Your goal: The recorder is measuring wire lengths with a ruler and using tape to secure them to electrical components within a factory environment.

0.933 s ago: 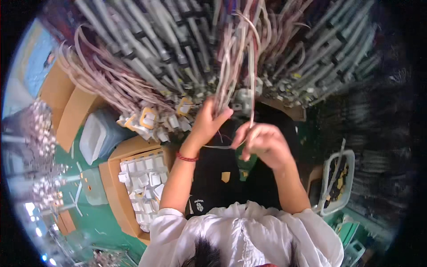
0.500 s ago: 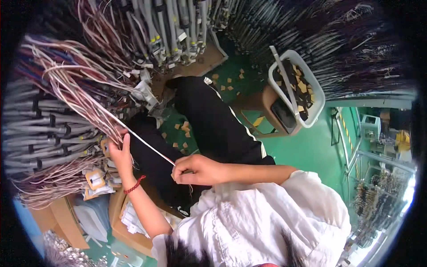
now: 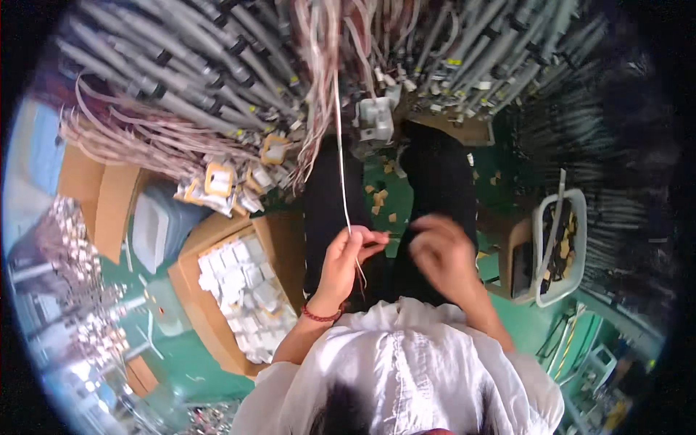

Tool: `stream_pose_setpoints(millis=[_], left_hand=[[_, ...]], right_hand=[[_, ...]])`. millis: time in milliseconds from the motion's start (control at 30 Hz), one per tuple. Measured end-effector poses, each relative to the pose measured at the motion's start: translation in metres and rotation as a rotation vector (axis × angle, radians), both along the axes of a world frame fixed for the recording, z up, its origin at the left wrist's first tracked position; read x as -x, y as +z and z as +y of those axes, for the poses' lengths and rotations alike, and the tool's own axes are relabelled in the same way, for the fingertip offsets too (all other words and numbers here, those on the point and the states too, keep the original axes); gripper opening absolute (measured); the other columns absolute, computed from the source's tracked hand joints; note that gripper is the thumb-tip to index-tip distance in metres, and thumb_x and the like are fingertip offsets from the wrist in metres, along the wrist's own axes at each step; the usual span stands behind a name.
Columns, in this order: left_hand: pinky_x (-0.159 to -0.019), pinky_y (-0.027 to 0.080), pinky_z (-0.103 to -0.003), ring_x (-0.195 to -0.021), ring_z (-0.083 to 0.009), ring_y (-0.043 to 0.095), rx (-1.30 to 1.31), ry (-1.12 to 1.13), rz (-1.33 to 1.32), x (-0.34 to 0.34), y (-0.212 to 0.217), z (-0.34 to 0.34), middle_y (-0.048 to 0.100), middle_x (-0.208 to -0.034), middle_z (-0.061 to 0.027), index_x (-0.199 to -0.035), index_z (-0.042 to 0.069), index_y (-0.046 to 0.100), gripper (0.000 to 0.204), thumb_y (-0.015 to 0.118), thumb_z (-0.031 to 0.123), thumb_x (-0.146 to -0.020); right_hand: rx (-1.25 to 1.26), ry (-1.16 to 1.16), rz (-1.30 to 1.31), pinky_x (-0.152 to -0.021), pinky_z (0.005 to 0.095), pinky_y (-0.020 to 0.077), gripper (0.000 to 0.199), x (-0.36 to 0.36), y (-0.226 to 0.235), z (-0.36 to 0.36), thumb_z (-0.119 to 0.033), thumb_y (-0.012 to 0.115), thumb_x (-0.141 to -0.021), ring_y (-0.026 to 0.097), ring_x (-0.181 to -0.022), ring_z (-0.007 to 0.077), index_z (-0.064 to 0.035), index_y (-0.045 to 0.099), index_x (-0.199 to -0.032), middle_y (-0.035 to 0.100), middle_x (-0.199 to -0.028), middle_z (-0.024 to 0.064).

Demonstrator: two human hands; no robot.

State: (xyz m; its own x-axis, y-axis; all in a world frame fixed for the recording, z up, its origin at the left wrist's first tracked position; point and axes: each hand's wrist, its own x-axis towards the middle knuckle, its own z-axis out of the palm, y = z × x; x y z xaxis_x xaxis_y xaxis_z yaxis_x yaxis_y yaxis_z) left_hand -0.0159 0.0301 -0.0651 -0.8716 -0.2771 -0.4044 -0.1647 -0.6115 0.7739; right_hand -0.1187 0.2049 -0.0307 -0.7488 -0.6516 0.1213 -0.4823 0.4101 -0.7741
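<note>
In front of my lap, my left hand [image 3: 341,267] pinches a thin white wire [image 3: 340,152]. Its far part runs up along a hanging bundle of pinkish-brown wires [image 3: 317,94], and short reddish ends hang below my fingers. To the right of it, my right hand [image 3: 446,257] is raised over my right thigh, its fingers bent and smeared by motion; whether anything is in them cannot be made out. Beyond my knees a white plastic connector housing [image 3: 375,118] hangs among the wires.
Grey sleeved cable bundles [image 3: 196,51] hang across the far side. On the left stands a cardboard box [image 3: 190,279] of white connectors. A pale tub [image 3: 576,254] with dark and tan scraps stands at the right. Tan bits [image 3: 380,197] lie on the green floor.
The view has turned left. My left hand has let go of the wire bundle and now pinches the single wire; my right hand has come off that wire and moved away to the right.
</note>
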Motion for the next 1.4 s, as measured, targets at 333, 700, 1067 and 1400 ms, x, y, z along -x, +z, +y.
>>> stream_pose_setpoints(millis=[333,700,1067,1400], left_hand=[[-0.05,0.029,-0.019,-0.058,-0.0047,0.035,0.129,-0.084,0.057,-0.039,-0.032,0.018,0.039,-0.068,0.0028,-0.105,0.004,0.052,0.032,0.035,0.032,-0.102],[-0.065,0.047,-0.034,-0.07,-0.0221,0.059,0.469,-0.271,0.188,-0.054,-0.014,0.007,0.061,-0.077,-0.0107,-0.1,0.004,0.06,0.017,0.049,0.015,-0.093],[-0.05,0.035,-0.023,-0.055,-0.0072,0.042,-0.048,-0.295,0.018,-0.114,-0.023,-0.057,0.053,-0.068,0.0006,-0.095,0.001,0.057,0.035,0.04,0.031,-0.101],[-0.088,0.044,-0.045,-0.108,-0.0368,0.05,1.589,-0.349,-0.899,-0.262,-0.145,-0.146,0.053,-0.115,-0.0147,-0.121,0.01,0.051,0.062,0.077,0.018,-0.065]], right_hand=[[-0.353,-0.243,0.368,-0.102,0.047,0.0307,0.049,0.008,-0.075,0.04,-0.015,0.067,-0.082,0.038,-0.12,0.0394,-0.0066,0.049,-0.127,0.042,-0.129,0.0218],[0.073,0.177,-0.716,-0.095,0.0313,0.039,0.025,-0.038,-0.028,-0.05,-0.017,0.051,-0.094,0.055,-0.105,0.0193,0.0022,0.061,-0.107,0.061,-0.11,0.0111],[0.194,0.35,-0.993,-0.059,0.0234,0.0462,0.014,-0.073,-0.044,-0.112,-0.003,0.059,-0.089,0.054,-0.066,0.01,0.0019,0.06,-0.102,0.057,-0.09,0.0064],[0.184,0.13,-1.107,-0.066,0.0273,0.0538,0.021,-0.053,-0.028,-0.097,-0.02,0.051,-0.096,0.064,-0.068,0.0183,0.0008,0.053,-0.098,0.065,-0.081,0.0128]])
